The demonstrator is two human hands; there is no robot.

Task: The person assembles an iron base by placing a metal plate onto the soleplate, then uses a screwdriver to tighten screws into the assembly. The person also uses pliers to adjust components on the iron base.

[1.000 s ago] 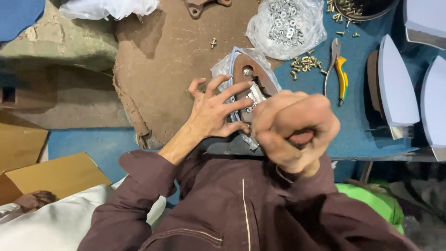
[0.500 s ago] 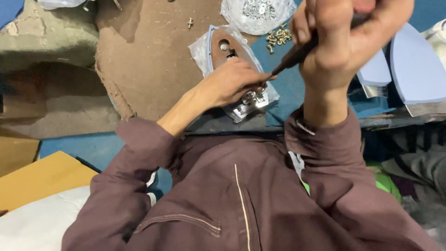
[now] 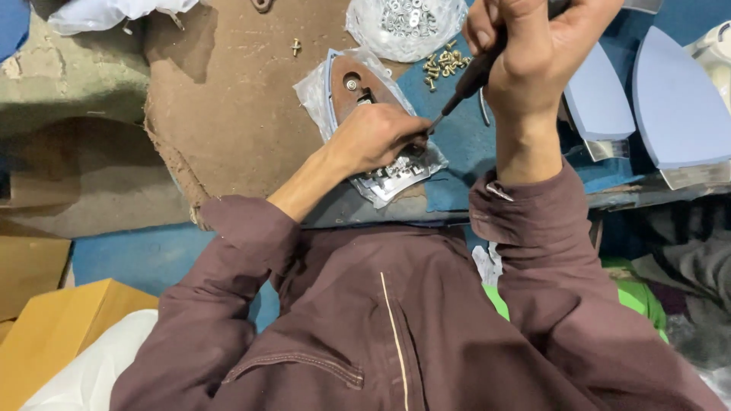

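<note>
An iron soleplate (image 3: 352,90), brown inside with a pale rim, lies in clear plastic wrap on a brown mat (image 3: 228,99). My left hand (image 3: 377,135) rests on its rear part, fingers curled over the metal fittings. My right hand (image 3: 537,46) is raised above and right of it, gripping the dark handle of a screwdriver (image 3: 466,82). The shaft slants down-left and its tip meets the soleplate beside my left fingers.
A clear bag of washers (image 3: 405,23) and several loose brass screws (image 3: 444,65) lie on the blue table beyond the soleplate. Pale blue iron bodies (image 3: 676,99) stand at the right. A single screw (image 3: 296,47) lies on the mat. Cardboard boxes (image 3: 53,335) sit at lower left.
My right hand rose from near my chest and brought the screwdriver tip down to the soleplate. My left hand went from spread fingers to a curled hold on the rear of the soleplate.
</note>
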